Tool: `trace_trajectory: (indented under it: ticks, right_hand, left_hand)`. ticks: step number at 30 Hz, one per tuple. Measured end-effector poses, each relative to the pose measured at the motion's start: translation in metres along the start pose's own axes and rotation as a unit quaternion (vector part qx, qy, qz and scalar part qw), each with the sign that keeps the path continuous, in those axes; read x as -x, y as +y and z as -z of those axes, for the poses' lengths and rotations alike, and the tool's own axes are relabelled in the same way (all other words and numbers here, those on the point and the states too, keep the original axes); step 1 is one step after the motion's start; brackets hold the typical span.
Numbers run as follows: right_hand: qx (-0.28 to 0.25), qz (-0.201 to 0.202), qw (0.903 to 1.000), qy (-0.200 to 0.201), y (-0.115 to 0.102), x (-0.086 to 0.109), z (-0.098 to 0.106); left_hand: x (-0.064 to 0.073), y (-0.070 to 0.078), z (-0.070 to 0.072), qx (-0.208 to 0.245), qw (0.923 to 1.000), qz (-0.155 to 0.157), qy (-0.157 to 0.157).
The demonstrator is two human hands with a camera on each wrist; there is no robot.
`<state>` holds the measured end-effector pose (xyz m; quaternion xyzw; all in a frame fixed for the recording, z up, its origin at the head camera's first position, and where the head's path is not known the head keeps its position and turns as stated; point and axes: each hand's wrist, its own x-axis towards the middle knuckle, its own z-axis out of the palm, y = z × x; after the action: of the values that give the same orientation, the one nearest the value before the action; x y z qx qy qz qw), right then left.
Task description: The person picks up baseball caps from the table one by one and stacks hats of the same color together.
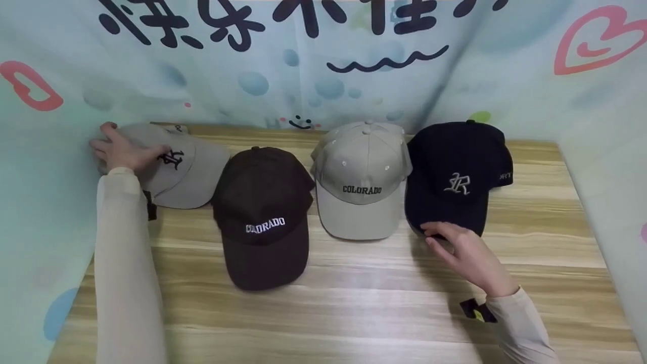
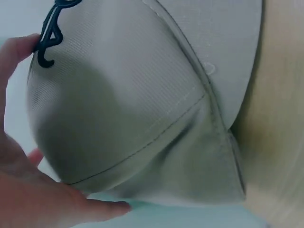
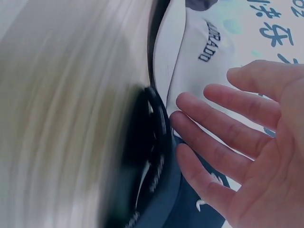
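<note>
Far left, a light grey cap (image 1: 202, 174) with a dark embroidered letter lies turned, its brim toward the right. My left hand (image 1: 124, 149) grips its crown, thumb by the embroidery and fingers around the far side; the left wrist view shows the crown (image 2: 118, 95) between thumb and fingers. At the right, a navy cap (image 1: 457, 156) with a silvery letter stands with its brim toward me. My right hand (image 1: 467, 253) is at the brim's front edge, fingers loosely extended, holding nothing. In the right wrist view its fingers (image 3: 223, 123) are spread in front of the caps.
Between them are a dark brown cap (image 1: 263, 202) and a light grey cap (image 1: 366, 167), both lettered COLORADO. The brown one sits closer to me. All rest on a wood-grain table (image 1: 354, 313). A printed cloth backdrop (image 1: 227, 86) encloses the back and sides.
</note>
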<state>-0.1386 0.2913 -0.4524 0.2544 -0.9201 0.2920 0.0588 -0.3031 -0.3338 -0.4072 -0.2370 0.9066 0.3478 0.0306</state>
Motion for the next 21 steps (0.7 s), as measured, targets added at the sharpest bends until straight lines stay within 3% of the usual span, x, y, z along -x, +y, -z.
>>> trace_trajectory:
  ticks: [5,10,15,19,21]
  right_hand:
    - [-0.001,0.006,1.0000,-0.001,-0.003,-0.003,-0.003]
    - [-0.008,0.010,0.9999,0.000,-0.004,-0.003,-0.004]
    - [-0.006,0.008,0.9999,-0.001,-0.004,-0.002,-0.005]
    - [-0.004,-0.004,1.0000,-0.008,-0.004,-0.001,-0.005]
    - [-0.006,-0.010,0.9999,-0.011,-0.004,0.000,-0.005]
  left_hand:
    - [0.005,0.017,0.012,0.004,0.9988,0.032,0.037]
    - [0.017,0.034,0.032,-0.031,0.9981,0.050,0.019]
    - [0.027,0.053,0.049,-0.034,0.9992,0.021,-0.008]
    - [0.035,0.073,0.063,-0.077,0.9946,-0.015,-0.067]
    - [0.040,0.083,0.068,-0.100,0.9893,-0.048,-0.095]
